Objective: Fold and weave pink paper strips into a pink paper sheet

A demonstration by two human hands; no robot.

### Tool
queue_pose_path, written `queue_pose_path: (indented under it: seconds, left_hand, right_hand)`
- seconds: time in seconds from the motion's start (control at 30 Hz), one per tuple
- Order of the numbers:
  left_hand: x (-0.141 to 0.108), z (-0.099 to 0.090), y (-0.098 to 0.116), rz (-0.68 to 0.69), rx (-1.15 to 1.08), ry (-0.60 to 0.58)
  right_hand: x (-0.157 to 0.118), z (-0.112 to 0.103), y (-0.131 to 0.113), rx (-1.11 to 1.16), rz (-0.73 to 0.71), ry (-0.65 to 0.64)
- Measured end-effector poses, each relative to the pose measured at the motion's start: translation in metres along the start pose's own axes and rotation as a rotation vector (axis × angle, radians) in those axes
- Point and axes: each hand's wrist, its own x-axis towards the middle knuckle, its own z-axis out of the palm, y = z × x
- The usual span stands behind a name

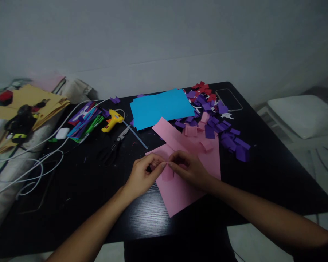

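Note:
My left hand [145,174] and my right hand [190,170] meet fingertip to fingertip over the pink paper sheet [177,200]. Both are closed in a pinch on a small piece of pink paper [167,175], which hangs just below the fingertips and is partly hidden by them. Beyond the hands, a pink paper strip [166,131] lies at a slant across the sheet. Several small folded pink pieces [191,131] rest on the sheet's far part, close to my right hand.
Blue sheets [161,109] lie at the back, beside scattered purple pieces [228,142] and red pieces [203,88]. A yellow glue gun [113,120] with a glue stick, scissors [116,145], colourful strips [87,120] and white cables [41,163] are on the left. A phone [229,99] lies back right.

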Motion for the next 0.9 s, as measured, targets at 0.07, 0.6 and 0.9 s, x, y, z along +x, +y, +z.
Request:
queue_pose_path:
  seconds: [0.07, 0.6, 0.9]
  left_hand:
    - [-0.0004, -0.0004, -0.0003, -0.006, -0.002, 0.003]
    - [0.0005, -0.0037, 0.0021, -0.023, -0.049, 0.05]
    - [0.0021, -0.0047, 0.0039, -0.055, -0.096, 0.059]
  right_hand:
    - [-0.0006, -0.0003, 0.0003, -0.017, -0.008, 0.012]
    - [-0.0006, -0.0019, 0.0025, 0.02, 0.043, 0.057]
    - [-0.0011, -0.0023, 0.0025, 0.032, 0.034, 0.068]
